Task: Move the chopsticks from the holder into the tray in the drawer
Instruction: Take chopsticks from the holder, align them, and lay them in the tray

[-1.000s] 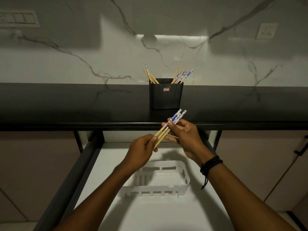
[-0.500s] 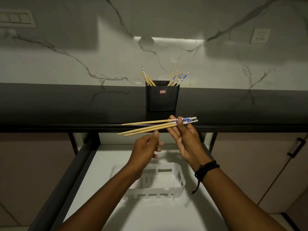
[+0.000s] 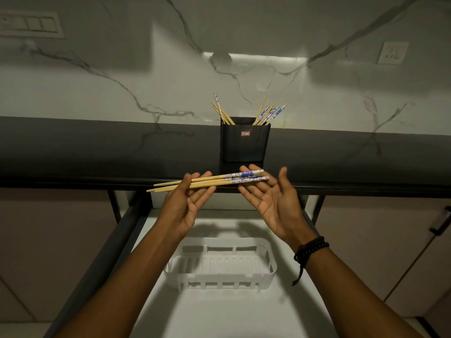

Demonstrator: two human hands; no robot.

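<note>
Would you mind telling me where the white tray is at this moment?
In the head view the white tray lies low and central in the open drawer, below the left hand and right hand carrying the held chopsticks.

The black square plastic holder [image 3: 245, 145] stands on the far dark stone counter [image 3: 97, 152], close to the veined marble wall [image 3: 146, 81]. Wooden chopsticks [image 3: 267, 113] lean in its left and right corners. Nearer, below the counter edge, the white-floored open drawer [image 3: 219, 318] has the white slotted plastic tray [image 3: 219, 281] at its middle. Above and beyond the tray, a held bundle of chopsticks [image 3: 210, 182] lies crosswise, seemingly resting on the fingers of the left hand [image 3: 185, 206] and the right hand [image 3: 271, 198].
</note>
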